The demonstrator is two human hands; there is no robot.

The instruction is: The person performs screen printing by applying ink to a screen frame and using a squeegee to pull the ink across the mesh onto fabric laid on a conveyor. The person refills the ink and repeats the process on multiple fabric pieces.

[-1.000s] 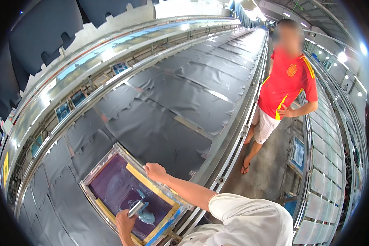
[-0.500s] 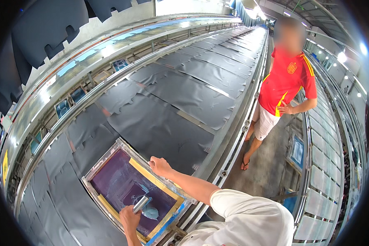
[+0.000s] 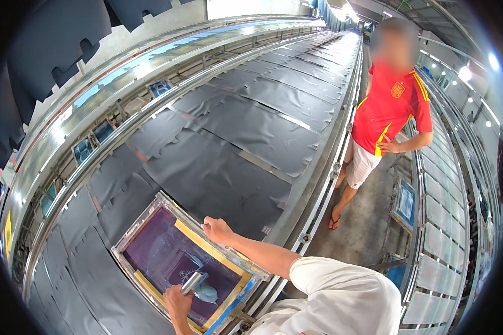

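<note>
A screen-printing frame [image 3: 143, 219] with purple mesh and yellow tape lies on dark sheets [image 3: 218, 178] on a long table. My left hand [image 3: 178, 301] is closed on a metal squeegee [image 3: 193, 282] over the mesh, beside pale blue-grey ink [image 3: 207, 294] pooled around a faint pattern. My right hand [image 3: 218, 231] has its fingers curled on the frame's upper right edge, its forearm reaching across from the right.
A person [image 3: 391, 111] in a red shirt stands in the aisle [image 3: 357, 234] right of the table rail. Beyond are a rack [image 3: 439, 240] and another screen [image 3: 404, 202]. A parallel table [image 3: 114, 78] runs along the left, with dark sheets [image 3: 50, 44] hanging behind it.
My left hand and the squeegee have shifted slightly to the right. My right hand stays at the frame's edge. The view has moved slightly; the other person remains standing in place.
</note>
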